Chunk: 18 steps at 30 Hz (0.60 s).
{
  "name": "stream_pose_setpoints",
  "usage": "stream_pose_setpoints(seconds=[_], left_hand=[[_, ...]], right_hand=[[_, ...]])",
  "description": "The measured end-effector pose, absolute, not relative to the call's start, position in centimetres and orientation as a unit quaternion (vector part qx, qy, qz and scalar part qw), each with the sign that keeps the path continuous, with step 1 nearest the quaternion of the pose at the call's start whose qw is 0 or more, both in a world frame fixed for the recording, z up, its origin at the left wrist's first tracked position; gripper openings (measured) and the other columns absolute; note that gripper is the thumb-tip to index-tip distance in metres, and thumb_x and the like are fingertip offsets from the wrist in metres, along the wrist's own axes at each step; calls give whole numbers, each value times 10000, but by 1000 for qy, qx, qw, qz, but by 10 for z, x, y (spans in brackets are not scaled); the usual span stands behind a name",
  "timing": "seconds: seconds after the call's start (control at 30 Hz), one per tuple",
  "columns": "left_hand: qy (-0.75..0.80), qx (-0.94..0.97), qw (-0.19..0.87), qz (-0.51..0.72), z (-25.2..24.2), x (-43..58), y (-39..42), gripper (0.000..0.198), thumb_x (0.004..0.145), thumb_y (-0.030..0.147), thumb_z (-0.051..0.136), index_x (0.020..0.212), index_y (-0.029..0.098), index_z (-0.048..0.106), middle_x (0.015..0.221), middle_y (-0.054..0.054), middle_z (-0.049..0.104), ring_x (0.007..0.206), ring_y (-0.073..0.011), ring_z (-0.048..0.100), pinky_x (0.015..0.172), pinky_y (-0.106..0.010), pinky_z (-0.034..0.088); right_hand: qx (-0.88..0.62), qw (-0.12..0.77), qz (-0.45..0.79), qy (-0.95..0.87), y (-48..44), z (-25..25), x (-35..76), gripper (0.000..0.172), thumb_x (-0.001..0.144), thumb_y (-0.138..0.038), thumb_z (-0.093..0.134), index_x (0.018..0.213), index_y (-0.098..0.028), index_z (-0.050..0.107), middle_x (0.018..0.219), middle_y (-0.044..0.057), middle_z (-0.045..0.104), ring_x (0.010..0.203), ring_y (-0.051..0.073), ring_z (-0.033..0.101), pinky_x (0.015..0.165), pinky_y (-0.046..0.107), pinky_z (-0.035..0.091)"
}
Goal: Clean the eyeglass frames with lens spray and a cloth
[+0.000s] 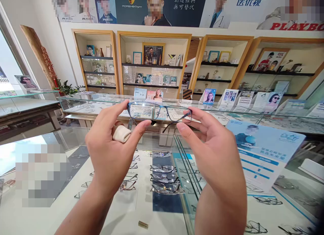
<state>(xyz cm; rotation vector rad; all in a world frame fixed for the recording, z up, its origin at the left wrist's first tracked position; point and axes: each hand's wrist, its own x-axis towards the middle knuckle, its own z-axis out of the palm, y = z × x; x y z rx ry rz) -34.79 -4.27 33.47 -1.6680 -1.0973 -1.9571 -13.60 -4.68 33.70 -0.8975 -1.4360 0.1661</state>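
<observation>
Both hands raised over glass display counter [157, 140]. Left hand [111, 150] and right hand [212, 150] pinch opposite ends of blue-framed eyeglasses [159, 112]. Left also clamps folded white cloth [121, 134].

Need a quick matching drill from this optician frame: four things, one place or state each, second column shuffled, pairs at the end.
1. glasses
2. white cloth
3. blue leaflet
4. wrapped frames

a. standing on the glass counter at right
b. pinched at both ends, held up by left hand and right hand
c. lying inside the display case
d. tucked in the left palm

Pairs: 1-b, 2-d, 3-a, 4-c
</observation>
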Motion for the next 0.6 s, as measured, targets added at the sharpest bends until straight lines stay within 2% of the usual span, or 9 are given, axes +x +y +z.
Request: stream_pose_setpoints(seconds=[0.1,0.2,0.6], left_hand=[[-383,-593,170,-687,334,-346,-43,473,935,452,889,1374,321,773,1259,-63,802,1074,-281,772,973,-496,663],[-371,-597,173,-689,333,-344,-40,471,938,435,887,1375,300,773,1271,-71,803,1113,-284,769,1028,-508,648],[-362,-599,192,-688,333,-345,-36,445,937,410,893,1344,264,788,1233,-75,801,1117,-263,757,995,-446,635]], right_hand=[[-465,645,90,-600,-56,342,-141,602,975,-556,788,1514,-300,708,1464,140,763,1273,360,775,1025,577,702],[-482,647,81,-585,-59,345,-143,620,965,-558,794,1521,-295,708,1480,138,756,1341,382,743,1110,624,655],[-482,635,50,-602,-53,342,-144,615,991,-568,753,1540,-296,702,1454,136,771,1285,376,765,1071,624,671]])
